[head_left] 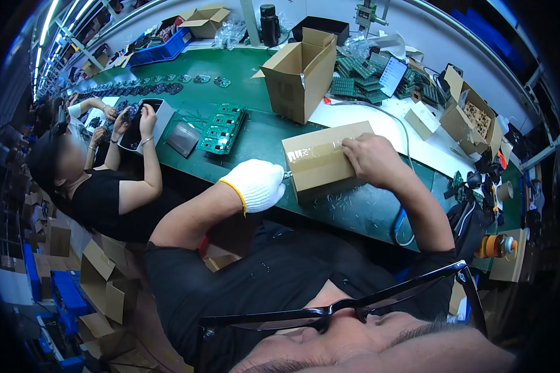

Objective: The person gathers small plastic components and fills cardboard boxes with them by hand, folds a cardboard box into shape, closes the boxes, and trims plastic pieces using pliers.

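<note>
Taped box point(320, 154): it lay flat near the middle of the frame on the green table point(246, 78), clear tape running along its upper face.
Left hand point(255, 185): gloved in white with a yellow cuff edge, it was curled tight around a small metal piece point(287, 175) at the box's left end; most of that piece was hidden from me.
Right hand point(374, 158): bare and bent over the box's right end, fingertips on its top; I couldn't tell whether the thumb closed the grip.
Behind the box: an open carton point(292, 87) stood toward the upper middle.
Left of it: green boards point(221, 129) lay together.
Upper right: a phone point(392, 76) leaned among piled boards point(359, 78).
Left side: a co-worker point(102, 202) in black sat with both hands raised.
</note>
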Demonstrator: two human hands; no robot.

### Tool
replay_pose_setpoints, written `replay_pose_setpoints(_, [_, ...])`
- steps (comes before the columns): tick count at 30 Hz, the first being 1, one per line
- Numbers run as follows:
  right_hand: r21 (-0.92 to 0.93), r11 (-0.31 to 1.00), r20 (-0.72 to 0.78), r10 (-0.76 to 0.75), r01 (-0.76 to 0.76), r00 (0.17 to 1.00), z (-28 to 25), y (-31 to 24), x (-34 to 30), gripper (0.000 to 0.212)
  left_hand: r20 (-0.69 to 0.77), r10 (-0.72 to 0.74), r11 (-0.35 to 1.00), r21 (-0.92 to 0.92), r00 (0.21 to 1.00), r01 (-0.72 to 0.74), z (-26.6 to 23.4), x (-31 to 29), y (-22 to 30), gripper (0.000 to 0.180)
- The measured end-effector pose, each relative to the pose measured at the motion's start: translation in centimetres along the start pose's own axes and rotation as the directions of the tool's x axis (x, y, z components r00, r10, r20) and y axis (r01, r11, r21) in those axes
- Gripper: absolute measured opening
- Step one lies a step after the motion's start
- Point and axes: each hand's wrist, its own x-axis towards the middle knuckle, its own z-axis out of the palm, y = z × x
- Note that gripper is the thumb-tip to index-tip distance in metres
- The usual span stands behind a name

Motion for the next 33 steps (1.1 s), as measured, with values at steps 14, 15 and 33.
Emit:
replay_pose_setpoints(14, [-0.091, 0.955, 0.388, -0.227, 0.282, 0.893, -0.4, 0.2, 5.7, 0.053, -0.159, 0.052, 0.999, 0.018, 0.986, -0.05, 2.4, -0.2, -0.9, 0.027])
replay_pose_setpoints(15, [-0.078, 0.959, 0.395, -0.22, 0.272, 0.892, -1.0, -0.3, 5.3, 0.048, -0.16, 0.053, 0.999, 0.015, 0.986, -0.051, 2.5, -0.1, -1.1, 0.027])
replay_pose_setpoints(33, [-0.079, 0.979, -0.457, -0.202, 0.187, 0.866, 6.2, -0.1, 0.5, 0.037, -0.019, 0.106, 0.978, 0.185, 0.994, -0.101, -1.1, 2.2, 1.8, 0.023])
